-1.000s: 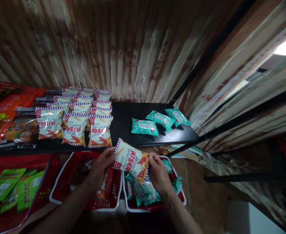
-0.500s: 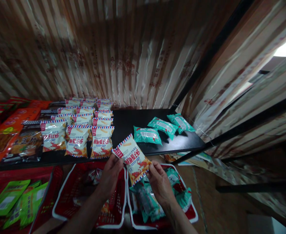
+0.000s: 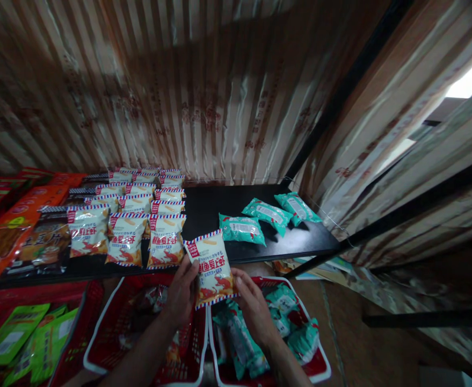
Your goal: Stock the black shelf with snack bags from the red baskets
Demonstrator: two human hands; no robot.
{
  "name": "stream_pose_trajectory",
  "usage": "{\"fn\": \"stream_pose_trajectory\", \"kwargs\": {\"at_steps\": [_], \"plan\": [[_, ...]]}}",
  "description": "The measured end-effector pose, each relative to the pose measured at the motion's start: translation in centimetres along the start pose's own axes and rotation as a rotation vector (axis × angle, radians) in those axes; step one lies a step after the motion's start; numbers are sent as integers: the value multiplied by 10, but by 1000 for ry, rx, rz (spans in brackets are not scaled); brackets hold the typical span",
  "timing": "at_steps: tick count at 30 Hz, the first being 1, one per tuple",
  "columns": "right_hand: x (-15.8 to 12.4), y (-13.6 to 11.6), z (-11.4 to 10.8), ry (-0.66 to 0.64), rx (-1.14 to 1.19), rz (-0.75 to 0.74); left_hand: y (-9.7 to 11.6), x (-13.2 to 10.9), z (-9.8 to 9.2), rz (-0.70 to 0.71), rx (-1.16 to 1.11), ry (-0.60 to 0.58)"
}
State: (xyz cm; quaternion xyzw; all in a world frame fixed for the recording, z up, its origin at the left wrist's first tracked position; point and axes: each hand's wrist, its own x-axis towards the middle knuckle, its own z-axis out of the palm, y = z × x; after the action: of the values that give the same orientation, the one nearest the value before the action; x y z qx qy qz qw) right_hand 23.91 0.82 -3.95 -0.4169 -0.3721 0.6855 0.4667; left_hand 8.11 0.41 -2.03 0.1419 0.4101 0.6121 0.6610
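Note:
Between my two hands is a white and orange snack bag [image 3: 212, 271] with a striped top edge, held nearly upright in front of the shelf's front edge. My left hand [image 3: 181, 290] grips its left side, and my right hand [image 3: 249, 301] has the lower right side. Rows of matching snack bags [image 3: 166, 241] stand on the black shelf [image 3: 207, 201] to the left. Three teal packets [image 3: 241, 229] lie on the shelf to the right. Under my hands are a red basket [image 3: 110, 328] with a few packets and another red basket [image 3: 325, 371] holding several teal packets.
Orange bags [image 3: 22, 226] and dark snack bags [image 3: 44, 239] fill the shelf's left end. A red basket at lower left holds green packets [image 3: 16, 333]. Black metal posts [image 3: 316, 129] frame the right side, and a patterned curtain [image 3: 219, 97] hangs behind the shelf.
The snack bag has turned from a slant to nearly upright and shifted slightly left, both hands still on it. The view has tipped a little, so the shelf sits slightly lower.

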Motion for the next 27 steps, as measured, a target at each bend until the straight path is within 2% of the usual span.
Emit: {"fn": "stream_pose_trajectory", "kwargs": {"at_steps": [7,15,23,27], "plan": [[6,5,6,-69,-10,-6,10,-5,3,-14,44,17],[9,7,9,-25,-14,-62,21,-16,9,61,149,-67],[13,9,10,68,20,-91,4,-12,0,63,254,-139],[13,8,11,42,34,-69,1,-6,-3,114,280,-96]]}}
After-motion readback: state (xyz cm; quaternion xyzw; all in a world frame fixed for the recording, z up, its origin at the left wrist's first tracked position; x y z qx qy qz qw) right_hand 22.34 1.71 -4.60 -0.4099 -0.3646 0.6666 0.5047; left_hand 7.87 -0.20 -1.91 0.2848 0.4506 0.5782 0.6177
